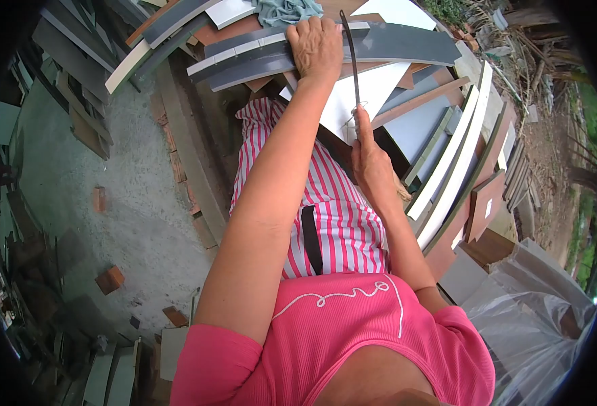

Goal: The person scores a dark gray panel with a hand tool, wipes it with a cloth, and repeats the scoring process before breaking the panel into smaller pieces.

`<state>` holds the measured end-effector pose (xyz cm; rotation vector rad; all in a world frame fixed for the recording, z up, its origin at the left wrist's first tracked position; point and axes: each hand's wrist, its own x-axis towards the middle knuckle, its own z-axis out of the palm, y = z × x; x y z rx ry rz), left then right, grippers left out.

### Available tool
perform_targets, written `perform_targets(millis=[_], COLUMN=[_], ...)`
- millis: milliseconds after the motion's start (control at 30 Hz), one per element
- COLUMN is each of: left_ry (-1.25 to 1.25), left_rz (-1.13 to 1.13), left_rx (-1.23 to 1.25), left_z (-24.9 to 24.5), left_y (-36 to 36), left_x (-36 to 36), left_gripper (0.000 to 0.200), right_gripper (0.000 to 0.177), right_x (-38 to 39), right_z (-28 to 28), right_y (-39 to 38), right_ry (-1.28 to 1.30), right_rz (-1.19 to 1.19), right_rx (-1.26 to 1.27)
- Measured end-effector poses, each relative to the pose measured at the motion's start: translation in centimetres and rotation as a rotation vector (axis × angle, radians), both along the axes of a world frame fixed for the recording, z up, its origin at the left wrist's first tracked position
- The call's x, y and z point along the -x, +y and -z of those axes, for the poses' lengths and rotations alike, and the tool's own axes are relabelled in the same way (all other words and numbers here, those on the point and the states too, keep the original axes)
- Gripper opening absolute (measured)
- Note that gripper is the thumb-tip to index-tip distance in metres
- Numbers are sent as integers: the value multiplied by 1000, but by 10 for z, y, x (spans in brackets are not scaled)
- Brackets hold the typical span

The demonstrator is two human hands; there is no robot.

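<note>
Head view
Left hand (315, 44): palm down on the grey strips (406, 42), fingers bent over their far edge.
Right hand (369, 155): closed round the handle of the saw (350, 61).
Blade of the saw: thin, dark, set across the grey strips, just beside the left hand.
White board (373, 91): under the grey strips.
Pink top (352, 325): white looped stitching, unreadable.
Blue cloth (288, 10): on the stack, beyond the left hand.
</note>
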<state>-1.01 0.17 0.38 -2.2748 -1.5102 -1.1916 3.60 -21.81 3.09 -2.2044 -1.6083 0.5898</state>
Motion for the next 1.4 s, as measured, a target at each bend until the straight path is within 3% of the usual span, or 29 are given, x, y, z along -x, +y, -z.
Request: perform_targets(millis=[233, 533, 800, 867, 967, 1400], left_ry=[23, 61, 64, 49, 68, 87], left_rz=[25, 24, 12, 38, 23, -2], left_rx=[-28, -11, -16, -2, -27, 3], left_z=[4, 3, 4, 3, 4, 4], left_y=[2, 1, 1, 0, 1, 0], left_x=[2, 3, 2, 3, 1, 1], left_gripper=[22, 24, 24, 24, 24, 27], right_gripper=[65, 63, 68, 71, 68, 64], right_x=[-15, -24, -9, -8, -7, -16], right_z=[-14, -12, 3, 7, -5, -8], right_y=[3, 105, 13, 1, 20, 77], right_ry=[90, 23, 7, 14, 4, 1], right_rz=[23, -7, 32, -20, 19, 20], right_rx=[-34, -203, -79, -249, -93, -190])
